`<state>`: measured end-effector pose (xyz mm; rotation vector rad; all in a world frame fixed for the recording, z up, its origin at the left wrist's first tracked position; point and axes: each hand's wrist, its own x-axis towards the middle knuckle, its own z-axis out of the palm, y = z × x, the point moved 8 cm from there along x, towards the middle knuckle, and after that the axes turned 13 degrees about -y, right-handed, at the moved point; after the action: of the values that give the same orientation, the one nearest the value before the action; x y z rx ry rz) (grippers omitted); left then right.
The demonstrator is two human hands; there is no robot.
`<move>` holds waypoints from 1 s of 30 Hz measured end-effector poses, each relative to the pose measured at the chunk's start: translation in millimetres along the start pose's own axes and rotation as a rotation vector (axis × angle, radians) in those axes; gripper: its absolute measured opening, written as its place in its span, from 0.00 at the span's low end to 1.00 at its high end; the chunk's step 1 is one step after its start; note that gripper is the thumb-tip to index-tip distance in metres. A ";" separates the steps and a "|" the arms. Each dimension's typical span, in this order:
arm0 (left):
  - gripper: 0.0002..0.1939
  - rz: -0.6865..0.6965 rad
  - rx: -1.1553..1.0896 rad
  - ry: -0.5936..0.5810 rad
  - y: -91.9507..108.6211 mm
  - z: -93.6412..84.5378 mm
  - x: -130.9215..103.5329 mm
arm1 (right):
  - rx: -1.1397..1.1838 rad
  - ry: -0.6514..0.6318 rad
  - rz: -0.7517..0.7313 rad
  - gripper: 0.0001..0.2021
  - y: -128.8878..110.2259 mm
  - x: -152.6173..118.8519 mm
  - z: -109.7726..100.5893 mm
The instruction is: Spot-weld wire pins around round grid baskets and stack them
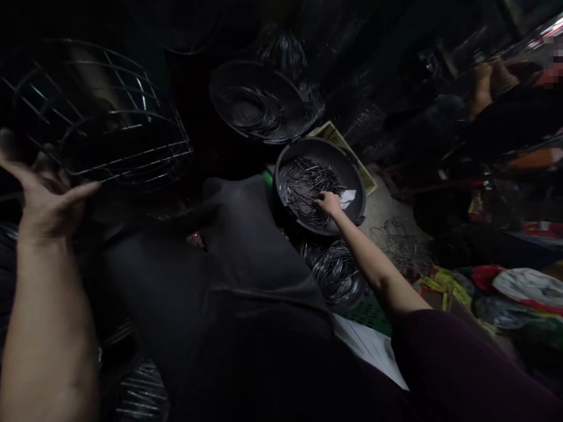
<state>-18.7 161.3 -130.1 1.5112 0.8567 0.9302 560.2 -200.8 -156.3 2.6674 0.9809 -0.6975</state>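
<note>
My left hand (50, 196) is raised at the far left, thumb stretched out and fingers spread. Right by it is a round cage-like basket of metal wire (132, 161), tilted; whether the fingers bear its weight I cannot tell in the dark. My right hand (329, 203) reaches down into a dark round pan (358, 193), fingers drawn together on the short metal wire pieces (308, 181) heaped there. What exactly lies between the fingertips is too small to see. A white scrap (347, 198) rests in the pan beside this hand.
Behind the pan stands a second dark pan (281, 97) with wire rings in it. A yellow crate (369, 179) is partly under the pans. Coiled wire (338, 272) lies nearer, above a green crate (369, 310). A dark apron (264, 252) covers my lap. Another person's hand (481, 88) shows at upper right.
</note>
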 end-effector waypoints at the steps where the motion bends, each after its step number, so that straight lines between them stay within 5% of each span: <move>1: 0.81 0.003 0.011 -0.070 -1.5 4.1 0.0 | -0.004 -0.015 0.032 0.16 4.3 2.3 10.8; 4: 0.83 0.056 0.045 -0.134 -5.4 9.2 3.3 | -0.011 -0.043 0.101 0.17 9.6 7.8 26.1; 8: 0.79 0.211 -0.022 0.027 2.7 5.5 -2.4 | -0.010 -0.056 0.096 0.14 1.9 -5.3 20.2; 11: 0.75 0.142 -0.011 0.160 12.8 -2.1 -28.0 | 0.018 -0.036 0.029 0.13 -14.0 -30.8 6.6; 14: 0.67 0.158 0.120 0.146 38.9 -2.5 -59.4 | 0.082 0.039 -0.073 0.15 -40.0 -48.7 -15.9; 18: 0.62 0.262 0.371 0.084 83.1 11.9 -96.5 | 0.557 0.074 -0.485 0.15 -125.7 -94.5 -64.7; 21: 0.56 0.268 0.555 0.006 112.9 37.3 -110.9 | 0.772 -0.291 -0.758 0.13 -222.8 -154.6 -83.4; 23: 0.53 0.234 0.684 -0.081 127.3 57.7 -111.7 | 0.703 -0.607 -0.844 0.16 -285.4 -191.4 -78.1; 25: 0.47 0.192 0.790 -0.158 136.6 74.6 -108.6 | 0.589 -0.725 -0.953 0.16 -332.5 -213.9 -73.7; 27: 0.42 0.170 0.859 -0.198 142.6 85.0 -105.0 | 0.465 -0.550 -1.105 0.12 -362.3 -220.8 -77.9; 30: 0.39 0.176 0.891 -0.199 146.1 88.4 -101.0 | 0.175 -0.053 -1.312 0.11 -378.7 -231.6 -83.8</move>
<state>22.1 14.8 -2.6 2.4250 1.0663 0.5022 188.0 -13.5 18.4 1.7596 2.7110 -1.0313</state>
